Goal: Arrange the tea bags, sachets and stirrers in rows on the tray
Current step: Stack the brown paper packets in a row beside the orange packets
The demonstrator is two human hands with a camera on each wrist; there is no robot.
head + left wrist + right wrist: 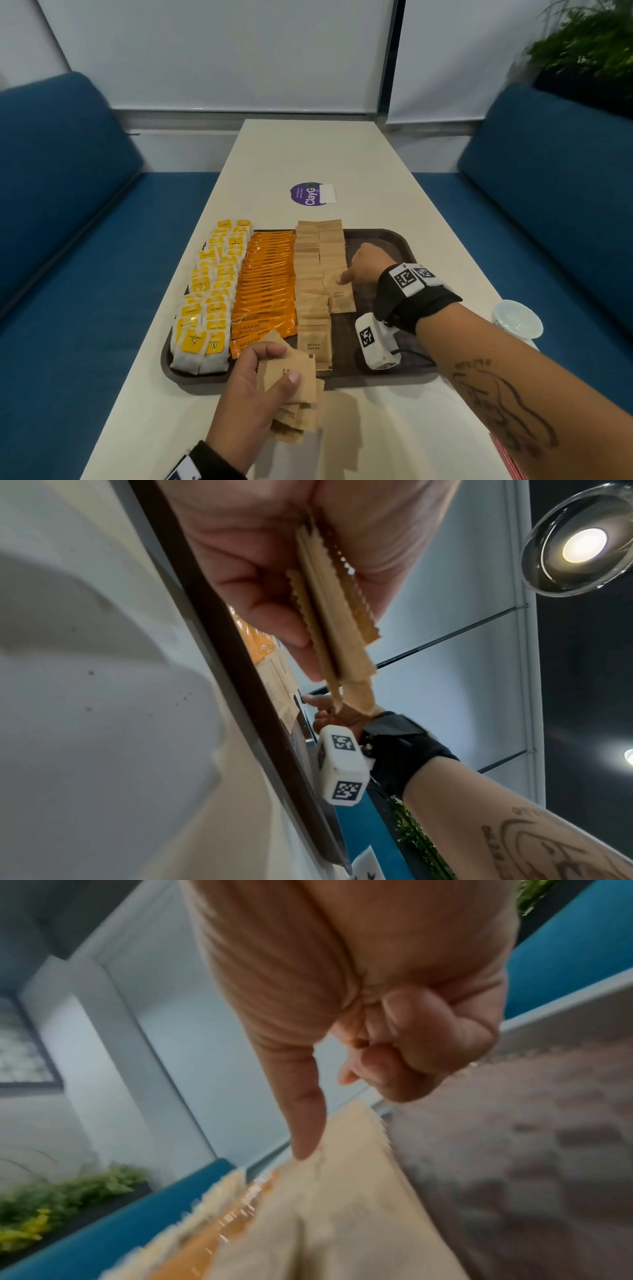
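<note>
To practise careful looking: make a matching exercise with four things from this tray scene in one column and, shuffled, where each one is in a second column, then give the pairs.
Things:
1. tea bags
2. orange coffee sachets
3. loose stack of brown sugar sachets
4. white cup

Places:
A. on the table right of the tray
B. held in the left hand
C. leftmost rows on the tray
D. between the tea bags and the brown sugar rows

Pairs: 1-C, 2-D, 3-B, 4-A

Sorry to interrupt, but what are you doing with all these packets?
A person is laying out drink supplies in rows on a brown tray. Tea bags and orange coffee sachets are already lined up. The left hand holds a stack of brown sugar sachets, while the right hand presses one into the second sugar row.
</note>
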